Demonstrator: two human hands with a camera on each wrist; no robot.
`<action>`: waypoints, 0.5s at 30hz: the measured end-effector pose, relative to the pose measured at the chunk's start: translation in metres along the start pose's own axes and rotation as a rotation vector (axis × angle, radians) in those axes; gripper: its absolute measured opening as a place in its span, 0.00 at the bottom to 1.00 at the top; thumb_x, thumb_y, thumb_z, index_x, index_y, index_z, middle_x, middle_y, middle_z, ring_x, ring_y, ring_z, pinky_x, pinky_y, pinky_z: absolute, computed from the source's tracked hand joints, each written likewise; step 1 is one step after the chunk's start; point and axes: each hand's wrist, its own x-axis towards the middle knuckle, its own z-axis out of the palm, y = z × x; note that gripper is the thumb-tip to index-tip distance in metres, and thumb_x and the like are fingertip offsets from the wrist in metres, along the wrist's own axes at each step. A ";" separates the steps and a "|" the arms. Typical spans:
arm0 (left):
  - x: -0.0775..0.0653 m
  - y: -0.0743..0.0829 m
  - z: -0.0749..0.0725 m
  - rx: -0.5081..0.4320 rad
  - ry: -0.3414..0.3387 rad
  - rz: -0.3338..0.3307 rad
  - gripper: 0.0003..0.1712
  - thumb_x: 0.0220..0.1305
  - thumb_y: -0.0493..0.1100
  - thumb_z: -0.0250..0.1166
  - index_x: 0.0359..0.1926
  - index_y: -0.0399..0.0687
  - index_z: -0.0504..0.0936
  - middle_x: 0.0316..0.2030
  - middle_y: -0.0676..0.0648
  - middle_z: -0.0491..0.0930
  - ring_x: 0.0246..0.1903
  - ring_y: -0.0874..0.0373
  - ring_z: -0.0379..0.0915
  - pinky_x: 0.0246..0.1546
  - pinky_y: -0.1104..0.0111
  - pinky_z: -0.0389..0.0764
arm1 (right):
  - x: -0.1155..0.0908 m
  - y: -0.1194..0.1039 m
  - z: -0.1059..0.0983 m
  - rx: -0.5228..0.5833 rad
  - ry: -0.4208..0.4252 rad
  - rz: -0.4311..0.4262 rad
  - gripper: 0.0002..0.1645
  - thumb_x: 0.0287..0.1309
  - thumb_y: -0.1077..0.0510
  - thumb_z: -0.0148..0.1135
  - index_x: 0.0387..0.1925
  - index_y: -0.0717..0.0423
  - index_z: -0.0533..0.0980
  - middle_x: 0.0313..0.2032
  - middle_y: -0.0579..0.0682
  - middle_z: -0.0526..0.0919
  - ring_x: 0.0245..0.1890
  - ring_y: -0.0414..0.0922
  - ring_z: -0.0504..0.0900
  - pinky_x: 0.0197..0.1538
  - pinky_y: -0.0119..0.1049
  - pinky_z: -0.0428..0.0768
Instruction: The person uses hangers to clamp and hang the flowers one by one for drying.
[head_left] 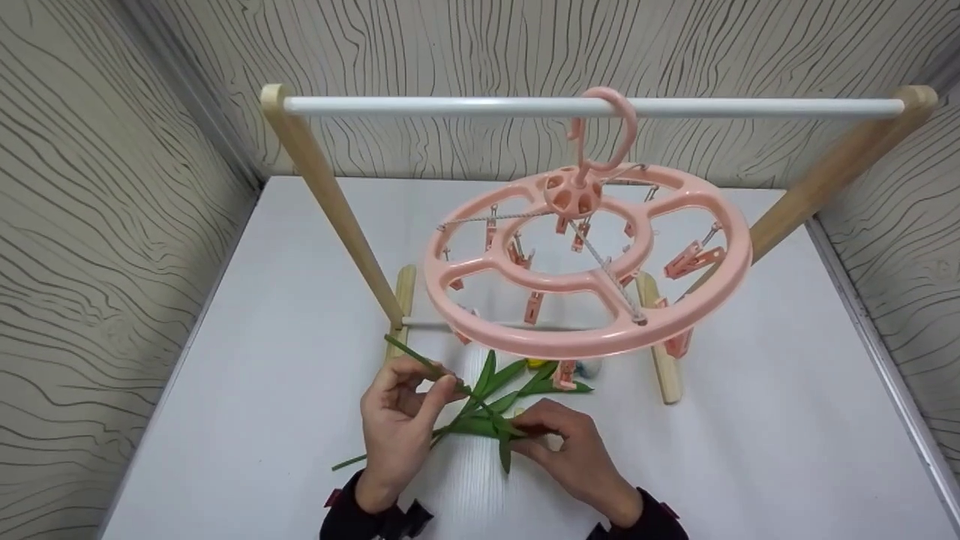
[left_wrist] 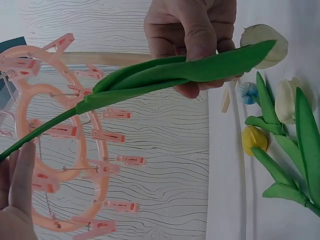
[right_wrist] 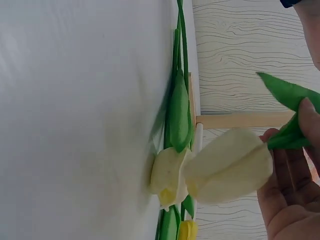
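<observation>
Both hands hold one artificial white tulip above the table. My left hand (head_left: 401, 424) pinches its thin green stem (left_wrist: 47, 129) between thumb and fingers. Toward the bloom end, my right hand (head_left: 570, 450) grips the green leaves (left_wrist: 165, 75), thumb on one side and fingers on the other. The white bloom (right_wrist: 230, 167) points away from the stem, just past the right fingers. Beneath the hands, other tulips lie on the table: a white one (right_wrist: 169, 172), a yellow one (left_wrist: 255, 140) and a blue one (left_wrist: 248, 93), their green leaves spread out.
A round pink clip hanger (head_left: 577, 341) with several dangling clips (head_left: 534, 307) hangs beyond the hands from a white rod (head_left: 450, 106). Wooden legs (head_left: 337, 210) support the rod. The white table (head_left: 247, 360) meets patterned walls (head_left: 67, 247) at the sides and back.
</observation>
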 end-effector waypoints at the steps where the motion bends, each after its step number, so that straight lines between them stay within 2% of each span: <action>1: 0.001 0.001 -0.001 0.000 0.000 0.016 0.10 0.59 0.21 0.59 0.41 0.23 0.70 0.39 0.49 0.80 0.35 0.58 0.84 0.34 0.64 0.90 | 0.001 -0.002 0.001 0.005 0.001 -0.009 0.13 0.56 0.50 0.67 0.44 0.44 0.82 0.39 0.45 0.85 0.38 0.36 0.84 0.41 0.31 0.87; 5: 0.005 0.005 -0.006 0.020 0.011 0.053 0.10 0.57 0.19 0.60 0.40 0.22 0.70 0.38 0.49 0.80 0.34 0.59 0.84 0.33 0.65 0.90 | 0.006 -0.010 0.007 0.000 0.074 -0.085 0.15 0.59 0.56 0.66 0.48 0.48 0.80 0.40 0.47 0.84 0.41 0.39 0.85 0.44 0.32 0.88; 10: 0.009 0.009 -0.015 0.064 0.010 0.100 0.11 0.55 0.17 0.60 0.39 0.21 0.70 0.38 0.49 0.80 0.33 0.59 0.84 0.32 0.65 0.90 | 0.021 -0.030 0.018 -0.033 0.251 -0.292 0.24 0.52 0.71 0.67 0.52 0.57 0.78 0.41 0.52 0.83 0.41 0.42 0.84 0.44 0.31 0.87; 12: 0.010 0.010 -0.019 0.074 0.005 0.117 0.11 0.54 0.17 0.60 0.39 0.21 0.70 0.38 0.49 0.80 0.33 0.59 0.84 0.32 0.66 0.90 | 0.030 -0.037 0.023 -0.047 0.299 -0.355 0.28 0.49 0.74 0.67 0.54 0.60 0.76 0.43 0.55 0.83 0.43 0.43 0.84 0.44 0.30 0.87; 15: 0.013 0.012 -0.025 0.096 0.003 0.136 0.11 0.54 0.16 0.59 0.39 0.21 0.71 0.38 0.48 0.79 0.34 0.59 0.84 0.33 0.66 0.90 | 0.045 -0.042 0.032 -0.040 0.313 -0.390 0.31 0.50 0.73 0.66 0.59 0.62 0.73 0.49 0.56 0.82 0.49 0.42 0.84 0.48 0.30 0.87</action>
